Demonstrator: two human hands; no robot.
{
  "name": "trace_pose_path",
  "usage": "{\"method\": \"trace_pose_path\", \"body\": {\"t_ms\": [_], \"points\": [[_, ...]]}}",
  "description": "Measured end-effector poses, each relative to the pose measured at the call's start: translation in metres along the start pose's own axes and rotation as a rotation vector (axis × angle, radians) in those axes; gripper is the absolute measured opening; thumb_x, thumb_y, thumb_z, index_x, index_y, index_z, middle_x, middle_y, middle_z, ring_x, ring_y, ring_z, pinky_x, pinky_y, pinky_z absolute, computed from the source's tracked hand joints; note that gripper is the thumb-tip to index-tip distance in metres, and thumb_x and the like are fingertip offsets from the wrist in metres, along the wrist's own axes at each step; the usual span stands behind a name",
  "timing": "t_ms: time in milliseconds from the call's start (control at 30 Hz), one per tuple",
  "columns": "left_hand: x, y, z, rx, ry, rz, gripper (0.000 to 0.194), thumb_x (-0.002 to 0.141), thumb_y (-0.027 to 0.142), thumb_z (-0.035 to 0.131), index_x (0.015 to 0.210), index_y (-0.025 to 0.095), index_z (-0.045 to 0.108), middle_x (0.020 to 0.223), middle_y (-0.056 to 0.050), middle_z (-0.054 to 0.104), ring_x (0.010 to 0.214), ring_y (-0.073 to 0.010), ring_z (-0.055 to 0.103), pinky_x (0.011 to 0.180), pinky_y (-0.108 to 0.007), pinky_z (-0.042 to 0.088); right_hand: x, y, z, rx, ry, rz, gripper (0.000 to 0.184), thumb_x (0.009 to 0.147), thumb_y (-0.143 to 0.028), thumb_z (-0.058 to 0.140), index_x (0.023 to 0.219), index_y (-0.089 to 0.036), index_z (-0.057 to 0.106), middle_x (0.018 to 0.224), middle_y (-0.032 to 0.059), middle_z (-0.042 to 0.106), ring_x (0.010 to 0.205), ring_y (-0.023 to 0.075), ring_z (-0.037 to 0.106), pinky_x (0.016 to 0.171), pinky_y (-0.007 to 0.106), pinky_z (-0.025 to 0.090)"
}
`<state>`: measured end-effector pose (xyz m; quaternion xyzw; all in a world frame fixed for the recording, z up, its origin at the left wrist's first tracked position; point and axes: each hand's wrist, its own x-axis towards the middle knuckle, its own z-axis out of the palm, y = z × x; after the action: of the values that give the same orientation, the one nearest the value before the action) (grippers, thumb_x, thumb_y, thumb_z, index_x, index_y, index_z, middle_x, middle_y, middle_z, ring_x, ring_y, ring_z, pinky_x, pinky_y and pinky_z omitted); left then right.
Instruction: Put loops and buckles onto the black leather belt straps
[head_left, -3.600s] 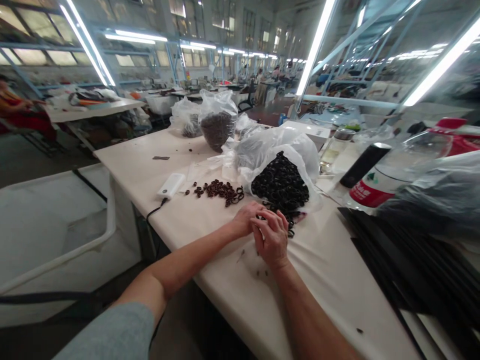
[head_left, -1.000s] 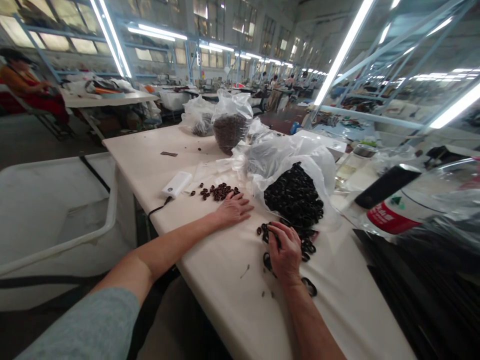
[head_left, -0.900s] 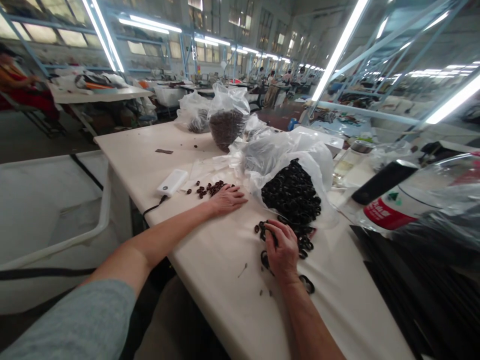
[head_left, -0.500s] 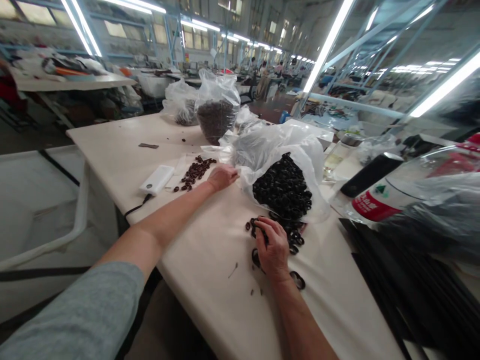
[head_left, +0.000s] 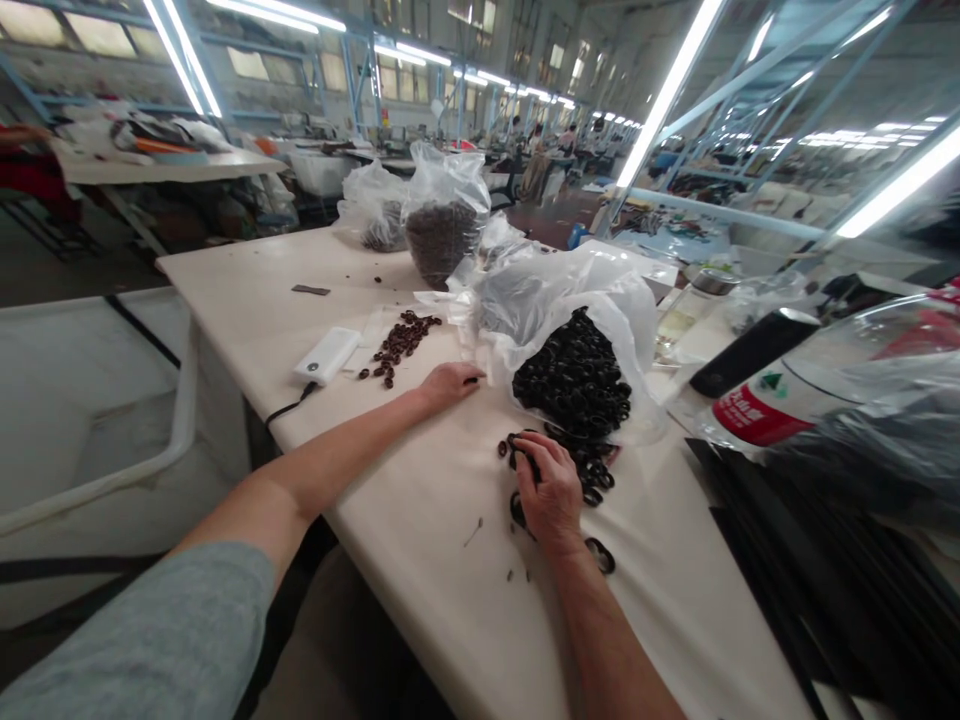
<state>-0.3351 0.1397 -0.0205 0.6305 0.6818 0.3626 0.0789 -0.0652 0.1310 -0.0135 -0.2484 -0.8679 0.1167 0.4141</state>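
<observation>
My left hand (head_left: 450,384) is over the table beside the open mouth of the plastic bag (head_left: 491,350). Its fingers are pinched, and a small dark piece shows at their tips, too small to name. Black rings (head_left: 574,375) fill the bag and spill from it onto the tabletop. Among the spilled ones is my right hand (head_left: 551,490), its fingers curled and thumb bent in around black rings that are partly hidden beneath it. One loose black ring (head_left: 600,555) lies by the right wrist. Small dark brown rings (head_left: 405,337) form a loose pile beyond my left forearm.
A white power bank (head_left: 328,356) with a black cable lies near the table's left edge. Filled plastic bags (head_left: 444,235) stand at the back. On the right are a black cylinder (head_left: 754,350), a large bottle (head_left: 757,410) and dark strips (head_left: 795,570).
My left hand has come slightly nearer to me, and a dark piece now shows at its fingertips. The right hand has hardly moved. The whole view has shifted a little.
</observation>
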Motion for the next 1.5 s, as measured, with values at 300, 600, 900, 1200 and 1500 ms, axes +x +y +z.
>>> {"method": "trace_pose_path", "body": {"t_ms": [300,600,900,1200,1500], "points": [[-0.029,-0.035,-0.035,-0.258,0.183,-0.253,0.060,0.101,0.044,0.020,0.126,0.007,0.059,0.117,-0.020,0.069,0.091,-0.0186,0.071,0.078,-0.030,0.057,-0.001,0.003,0.001,-0.010,-0.003,0.006,0.018,0.092,-0.025,0.055,0.101,-0.019,0.070,0.111,0.0077,0.069,0.103,0.0214,0.061,0.095,0.041,0.048],[-0.040,0.061,0.015,-0.168,-0.153,0.070,0.038,0.083,0.030,0.069,0.119,0.019,0.069,0.130,-0.008,0.065,0.122,-0.0222,0.059,0.109,-0.032,0.043,0.003,-0.001,-0.004,-0.003,0.248,0.036,0.031,0.093,-0.031,0.054,0.118,-0.017,0.066,0.129,0.0143,0.060,0.118,0.0273,0.057,0.104,0.050,0.043],[-0.069,0.015,-0.049,0.420,0.170,-0.259,0.081,0.082,0.058,0.065,0.149,0.020,0.039,0.158,-0.014,0.032,0.149,-0.0337,0.020,0.121,-0.056,0.011,0.003,0.005,-0.001,-0.047,0.175,0.029,0.039,0.094,-0.041,0.050,0.117,-0.015,0.067,0.131,0.0160,0.059,0.119,0.0309,0.055,0.105,0.054,0.040],[-0.067,-0.055,-0.067,0.457,0.090,-0.480,0.086,0.083,0.064,0.054,0.153,0.021,0.029,0.161,-0.014,0.026,0.149,-0.0344,0.018,0.121,-0.052,0.012,0.001,0.011,0.000,-0.092,0.125,-0.033,0.036,0.095,-0.041,0.050,0.117,-0.017,0.066,0.128,0.0131,0.062,0.114,0.0280,0.058,0.099,0.048,0.043],[0.023,-0.087,-0.057,0.529,0.148,-0.535,0.084,0.082,0.066,0.051,0.150,0.019,0.036,0.159,-0.012,0.032,0.147,-0.0327,0.023,0.120,-0.051,0.017,-0.002,0.007,0.000,-0.088,0.066,-0.001,0.029,0.094,-0.033,0.054,0.116,-0.018,0.064,0.127,0.0112,0.062,0.117,0.0253,0.056,0.102,0.047,0.044]]}}
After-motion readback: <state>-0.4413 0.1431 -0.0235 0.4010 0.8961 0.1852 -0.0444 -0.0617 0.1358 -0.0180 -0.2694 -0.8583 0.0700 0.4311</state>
